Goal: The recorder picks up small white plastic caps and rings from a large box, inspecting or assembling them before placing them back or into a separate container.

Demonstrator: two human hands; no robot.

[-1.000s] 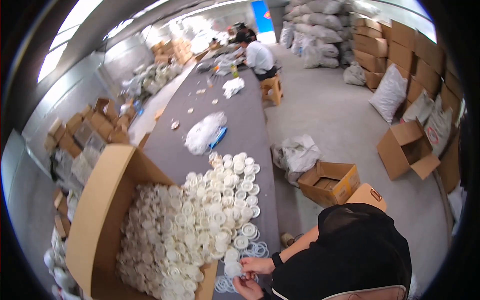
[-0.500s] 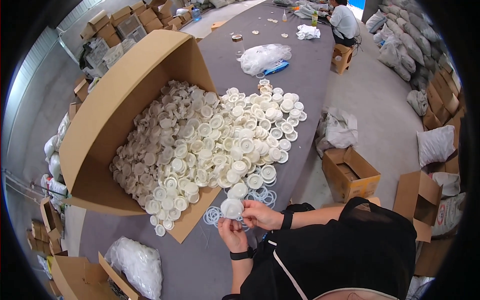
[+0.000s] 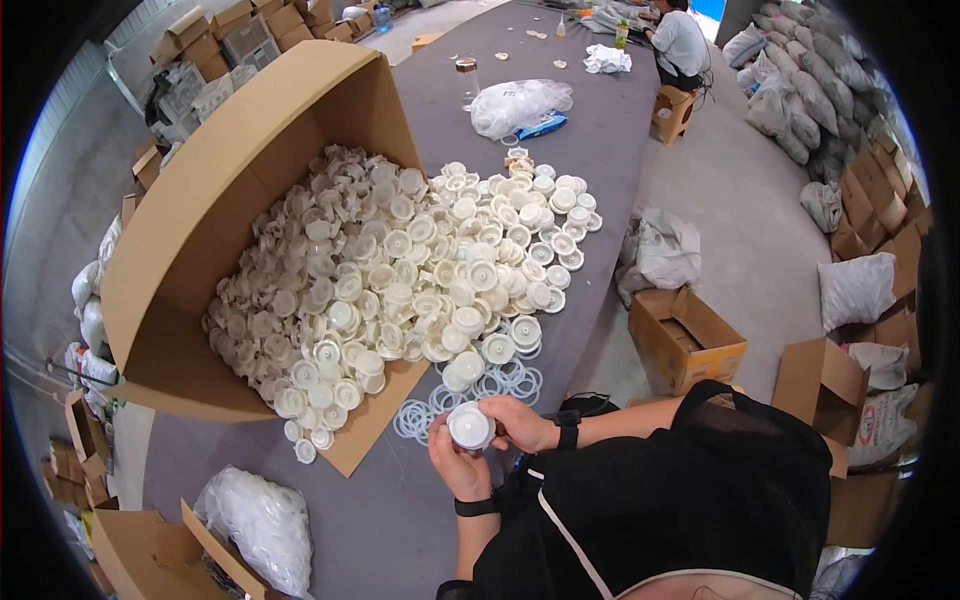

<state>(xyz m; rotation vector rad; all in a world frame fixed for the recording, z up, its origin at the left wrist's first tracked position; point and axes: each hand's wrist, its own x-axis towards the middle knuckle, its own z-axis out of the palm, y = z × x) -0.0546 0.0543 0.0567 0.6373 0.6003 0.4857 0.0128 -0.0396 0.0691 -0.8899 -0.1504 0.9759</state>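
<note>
Between my two hands is a round white plastic cap (image 3: pixel 470 426), its flat round side facing up. My left hand (image 3: pixel 456 468) grips its left and lower edge, while the fingers of my right hand (image 3: pixel 518 424) close on its right edge. Just beyond the hands lie several translucent ring seals (image 3: pixel 412 419) on the grey table. A large heap of similar white caps (image 3: pixel 430 275) spills from a tipped cardboard box (image 3: pixel 150 230) onto the tabletop. The undersides of the fingers are hidden by the cap.
Farther up the table (image 3: pixel 600 150) stand a clear plastic bag (image 3: pixel 520 105), a jar (image 3: pixel 467 82) and a crumpled white cloth (image 3: pixel 607 59). A bag of white pieces (image 3: pixel 258 530) lies at lower left. An open carton (image 3: pixel 690 340) sits on the floor at right. A person (image 3: pixel 678 45) sits at the far end.
The cap in my hands has been turned and now shows a flatter round face. Both hands have shifted slightly. The whole view has moved a little.
</note>
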